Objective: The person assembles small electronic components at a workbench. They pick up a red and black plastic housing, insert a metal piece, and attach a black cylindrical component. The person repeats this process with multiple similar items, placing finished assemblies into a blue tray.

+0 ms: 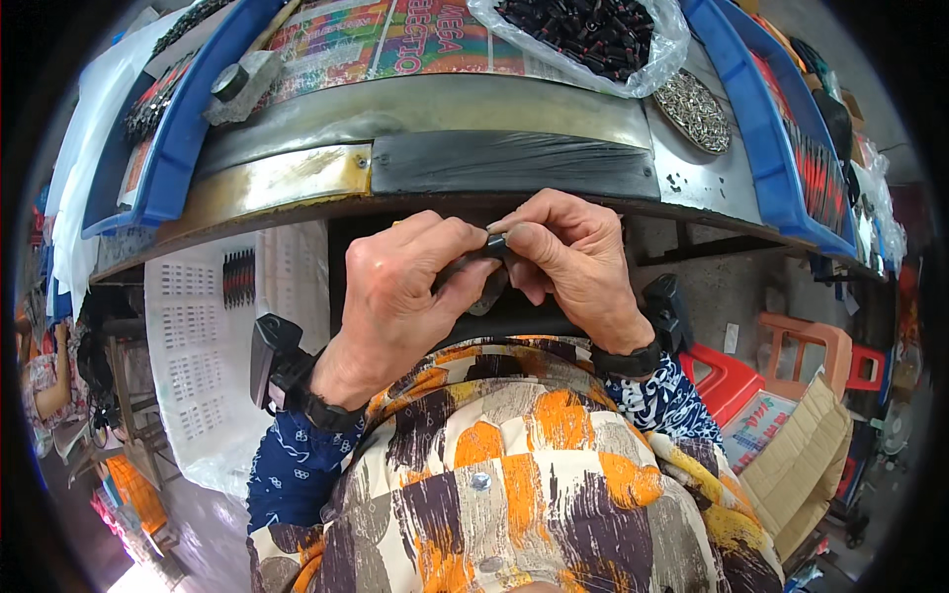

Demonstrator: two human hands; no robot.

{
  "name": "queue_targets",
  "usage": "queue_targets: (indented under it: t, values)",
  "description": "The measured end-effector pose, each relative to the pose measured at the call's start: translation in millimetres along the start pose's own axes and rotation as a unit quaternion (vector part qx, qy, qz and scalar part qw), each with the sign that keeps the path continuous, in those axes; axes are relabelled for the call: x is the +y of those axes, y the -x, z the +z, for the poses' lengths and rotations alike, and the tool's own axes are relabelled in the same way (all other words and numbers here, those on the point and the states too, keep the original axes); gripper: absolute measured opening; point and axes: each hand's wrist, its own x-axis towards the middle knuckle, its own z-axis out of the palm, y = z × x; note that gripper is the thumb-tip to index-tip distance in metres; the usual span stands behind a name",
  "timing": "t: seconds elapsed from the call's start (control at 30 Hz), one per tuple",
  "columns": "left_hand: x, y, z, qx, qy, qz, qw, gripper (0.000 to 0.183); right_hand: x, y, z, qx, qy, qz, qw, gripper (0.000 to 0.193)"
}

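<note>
My left hand (405, 282) and my right hand (578, 259) meet in front of the bench's near edge. Between their fingertips is a small dark piece (495, 240) with a shiny spot; its exact kind is too covered to make out. Both hands are closed in a pinch on it, thumbs against forefingers. Past the hands, a clear plastic bag (674, 40) full of small black parts with reddish bits lies on the bench. Beside it sits a round dish of small silvery metal parts (692, 111).
Blue bins flank the bench, the left bin (183, 148) with dark slim pieces, the right bin (736, 89) with red-and-black ones. A white perforated basket (193, 346) with a row of black pieces stands lower left. Cardboard (801, 465) and a red stool (727, 385) are at right.
</note>
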Motion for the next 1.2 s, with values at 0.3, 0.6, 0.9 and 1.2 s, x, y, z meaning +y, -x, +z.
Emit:
queue_targets:
  t: [0.3, 0.6, 0.9, 1.2]
  values:
    - [1.5, 3.8, 4.7, 0.035, -0.069, 0.018, 0.997, 0.020, -4.8, 0.4, 7.3, 0.018, 0.030, 0.027, 0.999, 0.015]
    - [3.5, 4.7, 4.9, 0.011, -0.108, 0.037, 0.993, 0.021, -1.7, -0.5, 11.2, 0.054, 0.118, 0.003, 0.992, 0.010]
    - [1.9, 2.5, 5.3, 0.027, -0.104, 0.046, 0.993, 0.018, -3.7, -0.6, 9.2, 0.044, 0.069, 0.032, 0.996, 0.012]
    - [1.2, 0.6, 6.6, 0.040, -0.078, 0.037, 0.995, 0.019, -0.7, -1.2, 8.3, 0.050, 0.100, -0.031, 0.993, 0.013]
